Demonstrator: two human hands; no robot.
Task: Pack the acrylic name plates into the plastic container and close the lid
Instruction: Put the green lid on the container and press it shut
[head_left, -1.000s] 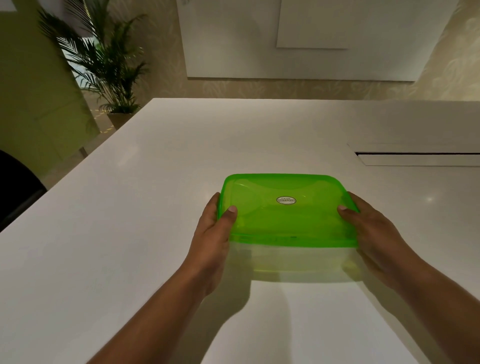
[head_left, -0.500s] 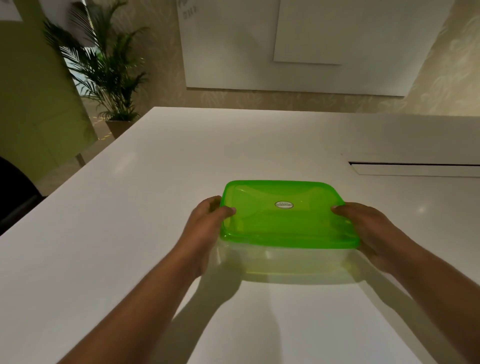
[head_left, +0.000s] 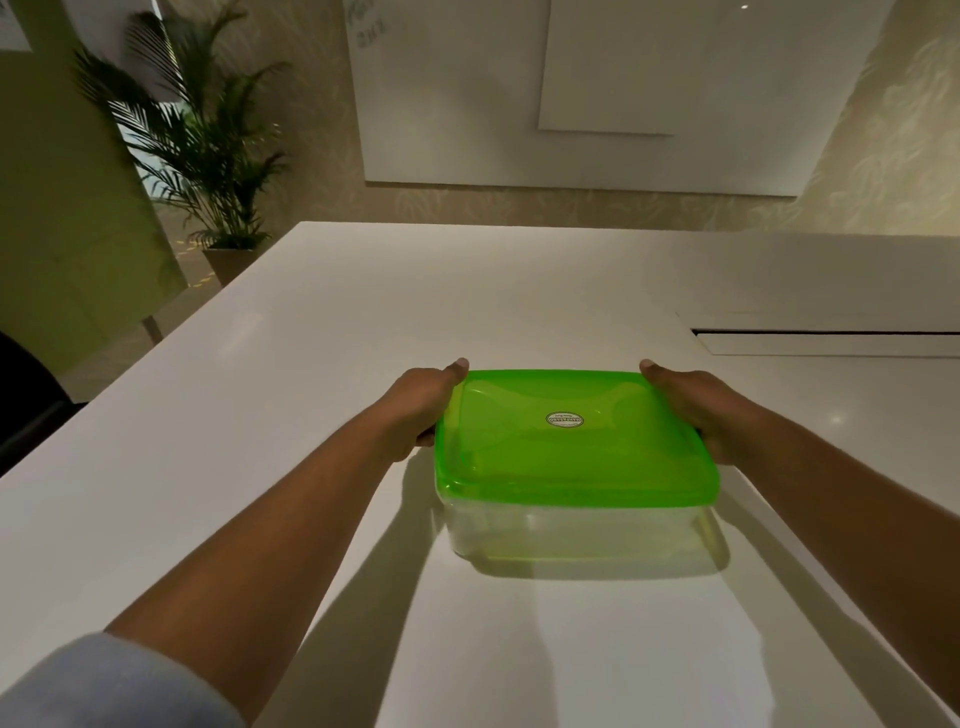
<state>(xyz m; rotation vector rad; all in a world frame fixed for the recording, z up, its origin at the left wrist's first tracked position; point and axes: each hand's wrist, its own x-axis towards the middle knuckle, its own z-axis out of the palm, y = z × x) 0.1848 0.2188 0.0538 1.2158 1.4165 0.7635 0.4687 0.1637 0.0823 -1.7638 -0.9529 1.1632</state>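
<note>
Nearly done: green lid (head_left: 566, 436) sits on plastic container (head_left: 582, 535), desk (head_left: 260, 467) centre. Left hand (head_left: 421, 410) grips lid edge at 9 o'clock, right hand (head_left: 696, 405) at 3 o'clock. Name plates indistinct through wall. Left, likely: press corners, confirm seal.

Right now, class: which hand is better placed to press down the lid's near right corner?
The right hand: it grips the green lid on that side; the left hand holds the opposite edge.

Both forearms bare. Left arm (head_left: 249, 530) carries a pale grey-blue fabric sleeve (head_left: 104, 686), pushed up near the elbow. No sleeve visible on right arm (head_left: 841, 493).
</note>
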